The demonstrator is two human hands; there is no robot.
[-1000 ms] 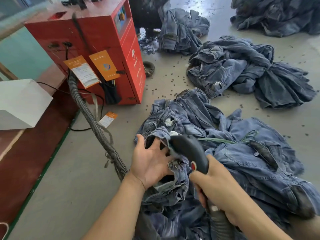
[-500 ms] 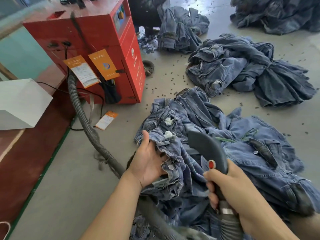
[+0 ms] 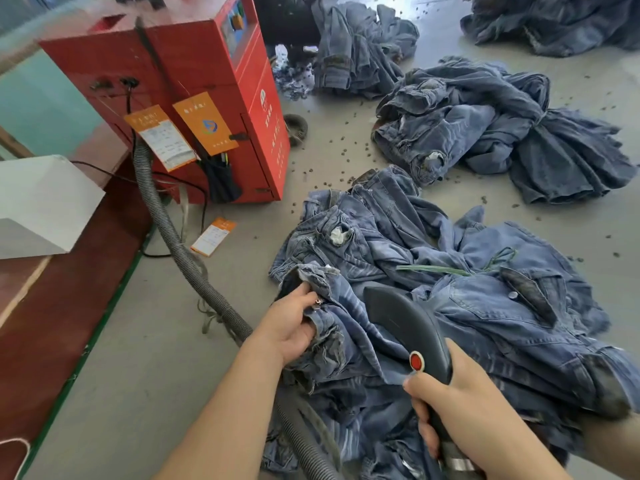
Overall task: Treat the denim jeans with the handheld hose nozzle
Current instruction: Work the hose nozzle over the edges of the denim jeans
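While the left hand (image 3: 289, 329) grips crumpled blue denim jeans (image 3: 460, 327), the right hand (image 3: 460, 407) grips the dark grey plastic hose nozzle (image 3: 407, 327).
Orange paper tags (image 3: 204, 123) on the red metal machine (image 3: 194, 98) beyond the jeans: writing unreadable.

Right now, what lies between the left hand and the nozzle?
Only rumpled denim of the jeans, gripped by the left hand; the nozzle hovers beside. Head view.

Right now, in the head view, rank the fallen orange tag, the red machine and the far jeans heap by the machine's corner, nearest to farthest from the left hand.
1. Fallen orange tag, on the floor, up-left of the left hand.
2. Red machine, beyond, left.
3. Far jeans heap, top centre.
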